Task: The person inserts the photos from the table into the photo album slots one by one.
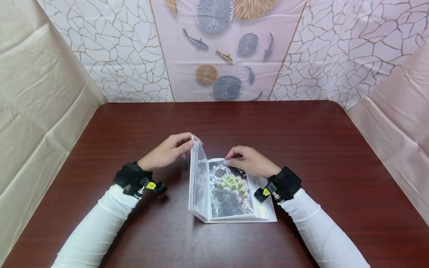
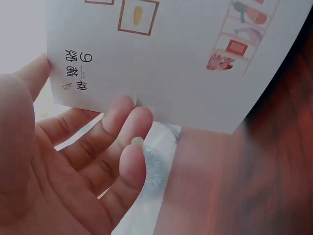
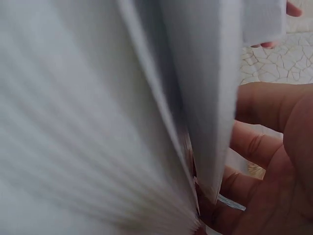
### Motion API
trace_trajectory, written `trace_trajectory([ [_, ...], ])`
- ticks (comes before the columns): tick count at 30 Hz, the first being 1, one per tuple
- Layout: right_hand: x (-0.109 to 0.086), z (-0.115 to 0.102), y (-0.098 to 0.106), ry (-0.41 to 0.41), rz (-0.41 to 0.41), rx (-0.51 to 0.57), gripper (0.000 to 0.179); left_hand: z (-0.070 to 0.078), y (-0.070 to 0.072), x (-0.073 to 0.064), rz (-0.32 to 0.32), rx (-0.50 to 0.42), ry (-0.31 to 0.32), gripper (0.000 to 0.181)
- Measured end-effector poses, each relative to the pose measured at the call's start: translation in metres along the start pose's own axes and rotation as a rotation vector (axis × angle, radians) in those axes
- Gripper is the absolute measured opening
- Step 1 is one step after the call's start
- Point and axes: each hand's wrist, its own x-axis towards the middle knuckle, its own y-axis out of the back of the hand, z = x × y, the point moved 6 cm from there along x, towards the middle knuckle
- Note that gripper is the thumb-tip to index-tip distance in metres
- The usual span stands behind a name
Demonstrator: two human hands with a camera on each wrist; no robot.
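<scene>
A photo album (image 1: 232, 193) lies open on the table, with a picture of a green succulent on its right-hand page. Its white cover (image 2: 181, 73), printed with small drawings and lettering, stands upright on the left. My left hand (image 1: 172, 149) grips the top edge of that raised cover and the pages against it, thumb on one side and fingers on the other. At the top of the succulent page, my right hand (image 1: 251, 160) pinches the page edge between thumb and fingers. Close up in the right wrist view, the fanned pages (image 3: 98, 122) hide part of my right fingers.
The dark red-brown wooden table (image 1: 335, 149) extends around the album on all sides. Behind its far edge hangs a patterned cloth (image 1: 228, 56), and pale cloths (image 1: 40, 93) drape at both sides. Each wrist carries a black strapped camera (image 1: 134, 178).
</scene>
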Motion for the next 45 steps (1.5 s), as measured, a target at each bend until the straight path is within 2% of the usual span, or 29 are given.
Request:
trace_trajectory([
  [6,0.006,0.0,-0.001,-0.006,0.032,-0.022,0.031,-0.006,-0.015,0.007,-0.02,-0.047,-0.004,0.026],
  [12,0.012,0.001,-0.002,-0.069,0.038,0.005,0.053,-0.009,-0.029,0.015,0.018,-0.05,-0.057,0.022],
  [15,0.013,-0.001,-0.001,-0.083,0.035,0.031,0.061,-0.011,-0.036,0.019,0.015,-0.064,-0.051,0.02],
  [21,0.014,-0.003,-0.003,-0.095,0.006,0.161,0.073,-0.016,-0.048,0.021,-0.056,-0.104,-0.017,0.025],
  [25,0.014,-0.003,-0.005,-0.092,-0.045,0.246,0.076,-0.018,-0.054,0.021,-0.082,-0.07,-0.01,0.029],
  [29,0.013,-0.004,-0.002,-0.079,-0.052,0.249,0.069,-0.021,-0.057,0.022,-0.089,-0.036,-0.003,0.035],
  [36,0.013,-0.003,0.01,-0.055,0.076,0.184,0.033,-0.025,-0.059,0.021,-0.093,0.091,0.013,0.047],
  [40,0.014,-0.004,0.009,-0.05,0.065,0.109,0.02,-0.024,-0.057,0.019,-0.082,0.164,0.004,0.044],
  [45,0.013,-0.006,0.008,-0.034,0.046,0.051,0.018,-0.026,-0.055,0.018,-0.077,0.193,0.016,0.038],
])
